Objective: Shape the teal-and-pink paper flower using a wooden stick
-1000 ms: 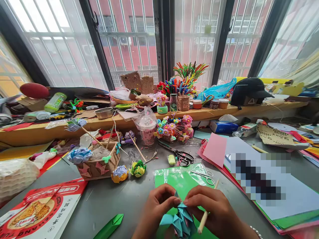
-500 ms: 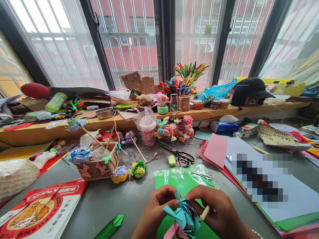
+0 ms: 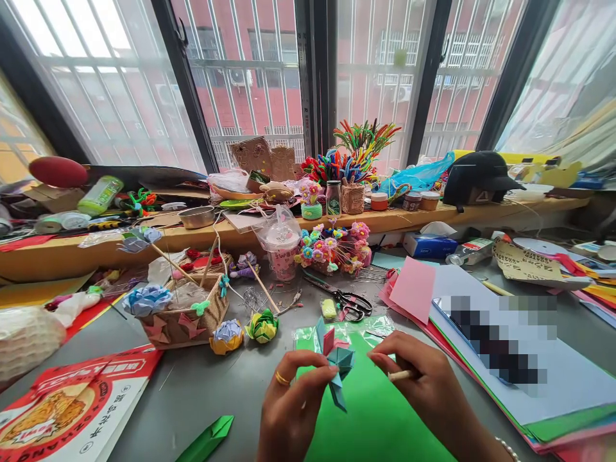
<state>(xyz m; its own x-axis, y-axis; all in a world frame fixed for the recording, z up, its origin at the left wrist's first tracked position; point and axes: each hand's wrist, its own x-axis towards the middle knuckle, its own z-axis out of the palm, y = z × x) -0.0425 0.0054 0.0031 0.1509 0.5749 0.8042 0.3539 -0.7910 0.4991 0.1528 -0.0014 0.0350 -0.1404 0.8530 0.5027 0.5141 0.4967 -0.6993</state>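
My left hand (image 3: 291, 410), a gold ring on one finger, pinches a folded paper flower (image 3: 335, 359) of teal and pink paper and holds it upright above a green sheet (image 3: 370, 423). My right hand (image 3: 423, 385) is closed round a thin wooden stick (image 3: 399, 375), and its fingertips sit just right of the flower. Both hands hover over the near middle of the grey table (image 3: 212, 385).
Black scissors (image 3: 349, 301) lie beyond the green sheet. A small basket (image 3: 185, 317) with paper flowers stands at left, a stack of coloured paper (image 3: 520, 359) at right, a folded green strip (image 3: 206, 439) near the front. The window ledge (image 3: 289, 231) is crowded with craft supplies.
Both hands have lifted the paper flower up and away from me. It was bunched low between both hands; now the left hand alone holds it upright, and the right fingers have drawn off slightly.
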